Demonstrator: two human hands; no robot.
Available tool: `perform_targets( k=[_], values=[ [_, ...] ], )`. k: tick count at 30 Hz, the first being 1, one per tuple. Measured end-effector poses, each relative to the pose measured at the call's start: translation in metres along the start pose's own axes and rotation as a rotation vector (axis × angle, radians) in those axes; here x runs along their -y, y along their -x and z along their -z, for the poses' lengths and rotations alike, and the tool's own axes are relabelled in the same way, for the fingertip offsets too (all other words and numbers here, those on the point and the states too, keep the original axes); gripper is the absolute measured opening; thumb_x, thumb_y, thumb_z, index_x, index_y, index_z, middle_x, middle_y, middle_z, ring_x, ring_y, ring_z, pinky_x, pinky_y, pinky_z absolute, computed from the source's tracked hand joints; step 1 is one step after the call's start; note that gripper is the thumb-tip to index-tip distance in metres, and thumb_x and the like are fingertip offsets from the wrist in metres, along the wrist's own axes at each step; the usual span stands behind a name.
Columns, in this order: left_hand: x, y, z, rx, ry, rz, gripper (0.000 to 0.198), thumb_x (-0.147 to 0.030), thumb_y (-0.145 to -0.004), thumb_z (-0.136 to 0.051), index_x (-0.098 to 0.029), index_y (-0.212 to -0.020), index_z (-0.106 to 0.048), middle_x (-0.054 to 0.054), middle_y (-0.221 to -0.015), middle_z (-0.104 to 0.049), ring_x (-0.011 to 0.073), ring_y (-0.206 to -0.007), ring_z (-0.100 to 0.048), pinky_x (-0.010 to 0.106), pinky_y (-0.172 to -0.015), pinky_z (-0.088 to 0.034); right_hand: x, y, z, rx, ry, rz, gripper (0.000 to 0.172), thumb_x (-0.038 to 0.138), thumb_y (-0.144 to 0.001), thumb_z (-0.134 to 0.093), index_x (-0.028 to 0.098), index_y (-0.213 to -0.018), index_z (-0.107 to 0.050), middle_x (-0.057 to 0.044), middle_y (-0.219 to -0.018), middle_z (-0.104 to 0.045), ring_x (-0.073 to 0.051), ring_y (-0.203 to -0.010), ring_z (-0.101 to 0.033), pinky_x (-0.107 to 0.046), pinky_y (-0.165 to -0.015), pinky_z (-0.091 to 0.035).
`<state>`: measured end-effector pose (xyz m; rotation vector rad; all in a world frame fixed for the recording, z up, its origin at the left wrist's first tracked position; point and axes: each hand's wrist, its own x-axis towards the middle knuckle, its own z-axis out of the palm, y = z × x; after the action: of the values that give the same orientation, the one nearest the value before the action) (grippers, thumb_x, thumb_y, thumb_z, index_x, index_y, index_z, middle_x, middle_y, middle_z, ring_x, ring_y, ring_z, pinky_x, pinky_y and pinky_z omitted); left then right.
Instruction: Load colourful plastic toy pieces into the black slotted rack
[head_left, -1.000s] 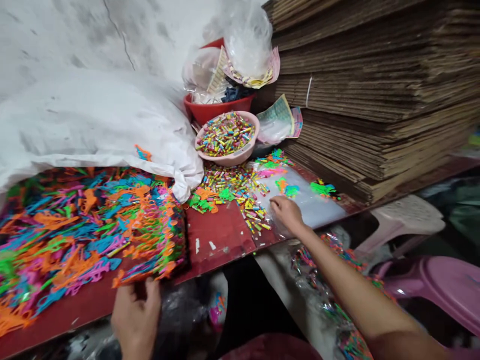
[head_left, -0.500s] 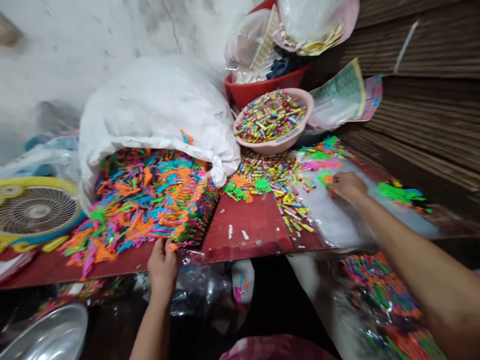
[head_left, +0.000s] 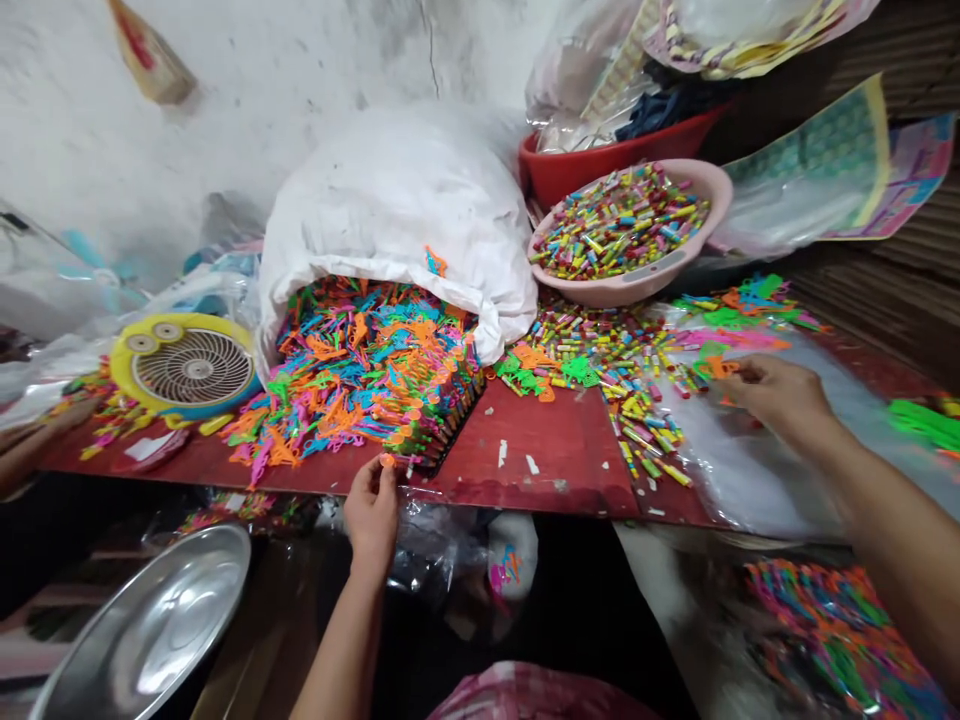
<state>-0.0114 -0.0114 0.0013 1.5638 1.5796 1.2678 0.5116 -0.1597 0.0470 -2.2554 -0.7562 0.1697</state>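
Observation:
My left hand (head_left: 372, 506) is at the front edge of the red table (head_left: 555, 455), fingers pinched on an orange plastic piece from the heap of colourful plastic toy pieces (head_left: 352, 375). That heap spills out of a white sack (head_left: 405, 215). My right hand (head_left: 772, 395) reaches out to the right over a clear plastic sheet (head_left: 757, 470), fingers closed on a small orange plastic piece. Small colourful rolled candies (head_left: 622, 360) lie scattered between my hands.
A pink bowl (head_left: 637, 285) full of candies stands behind, with a red basin (head_left: 592, 170) of bags beyond it. A yellow fan (head_left: 184, 365) sits at left, a steel dish (head_left: 150, 630) below the table. Another person's hand (head_left: 30, 435) shows at far left. Cardboard stacks at right.
The view has swung left, bringing the fan and steel dish in. My right hand moved back right and picked up an orange piece. My left hand stayed at the heap's front edge.

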Motion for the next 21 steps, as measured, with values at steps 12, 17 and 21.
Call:
perform_targets(
  k=[12,17,21],
  values=[
    [-0.021,0.023,-0.016,0.051,0.1,0.005,0.037,-0.05,-0.073,-0.067,-0.017,-0.089,-0.058,0.003,-0.08,-0.066,0.0146,-0.07,-0.061,0.026,-0.066,-0.051,0.055,0.027,-0.05,0.264,-0.249,0.241,0.029,0.041,-0.073,-0.061,0.017,-0.087,-0.065,0.001,-0.061,-0.057,-0.014,-0.053,-0.049,-0.025,-0.053,-0.037],
    [-0.012,0.016,-0.009,0.133,-0.087,-0.088,0.037,-0.051,-0.078,-0.062,-0.016,-0.089,-0.068,0.006,-0.087,-0.068,0.0188,-0.08,-0.064,0.028,-0.072,-0.05,0.048,0.027,-0.047,0.007,0.053,0.358,0.041,0.028,-0.077,-0.057,0.015,-0.115,-0.066,-0.01,-0.105,-0.068,-0.019,-0.076,-0.06,-0.03,-0.073,-0.046],
    [-0.013,0.009,-0.005,0.172,-0.226,-0.114,0.037,-0.051,-0.077,-0.058,-0.017,-0.085,-0.07,0.006,-0.081,-0.067,0.0193,-0.074,-0.062,0.029,-0.068,-0.048,0.02,0.025,-0.026,-0.046,0.155,0.392,0.037,0.027,-0.084,-0.054,0.013,-0.115,-0.068,-0.013,-0.107,-0.069,-0.019,-0.079,-0.059,-0.03,-0.078,-0.045]
  ],
)
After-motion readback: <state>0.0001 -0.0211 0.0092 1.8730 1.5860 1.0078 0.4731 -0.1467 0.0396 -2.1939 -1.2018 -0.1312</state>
